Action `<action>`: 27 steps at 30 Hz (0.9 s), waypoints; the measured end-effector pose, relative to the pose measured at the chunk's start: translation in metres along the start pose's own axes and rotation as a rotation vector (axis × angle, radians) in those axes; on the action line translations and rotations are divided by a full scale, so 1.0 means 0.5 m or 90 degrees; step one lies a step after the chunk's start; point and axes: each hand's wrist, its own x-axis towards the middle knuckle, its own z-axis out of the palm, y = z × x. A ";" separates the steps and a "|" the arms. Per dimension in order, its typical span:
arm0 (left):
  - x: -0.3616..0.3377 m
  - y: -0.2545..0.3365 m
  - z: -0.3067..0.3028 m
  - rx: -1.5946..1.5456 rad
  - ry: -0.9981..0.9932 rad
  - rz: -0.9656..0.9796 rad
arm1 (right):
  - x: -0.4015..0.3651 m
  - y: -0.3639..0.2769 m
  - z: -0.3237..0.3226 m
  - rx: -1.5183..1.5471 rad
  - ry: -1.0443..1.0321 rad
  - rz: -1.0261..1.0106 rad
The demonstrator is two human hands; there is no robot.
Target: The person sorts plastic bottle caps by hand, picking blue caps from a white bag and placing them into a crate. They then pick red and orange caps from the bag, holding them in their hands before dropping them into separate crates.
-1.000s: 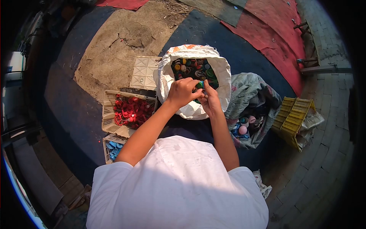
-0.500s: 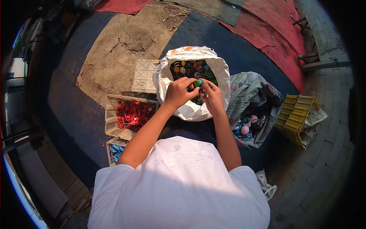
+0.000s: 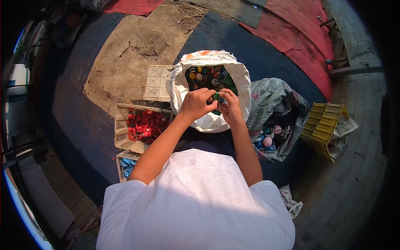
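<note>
Over the mouth of a white woven sack (image 3: 241,75), my left hand (image 3: 197,104) pinches a small green bottle cap (image 3: 216,96). My right hand (image 3: 231,108) is closed at the cap's other side, thumb and finger meeting my left fingertips. A bluish bit shows between the right fingers, too small to make out. Most of the cap is hidden by the fingers. Inside the sack, below both hands, lie many bottle caps (image 3: 204,74) in green, yellow, white and dark colours.
Left of the sack stand a beige crate (image 3: 123,139) of red plastic pieces, a smaller crate of blue pieces (image 3: 128,164) and an upturned pale crate (image 3: 157,83). At right are a grey sack (image 3: 266,93) with bottles and a yellow crate (image 3: 318,125).
Both hands have drawn slightly closer together and turned around the green cap. Less of the cap shows now, and the blue bit at its edge has shifted down between the right fingers.
</note>
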 end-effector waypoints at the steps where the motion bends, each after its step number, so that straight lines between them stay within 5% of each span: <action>1: 0.000 0.001 0.001 0.000 -0.003 0.000 | -0.001 0.001 0.001 0.021 -0.015 0.022; 17: -0.011 -0.016 -0.010 -0.105 -0.048 -0.097 | 0.018 0.009 -0.030 0.177 -0.029 0.177; 27: -0.010 -0.011 -0.006 0.018 -0.010 -0.008 | 0.002 -0.015 -0.007 0.000 -0.048 0.192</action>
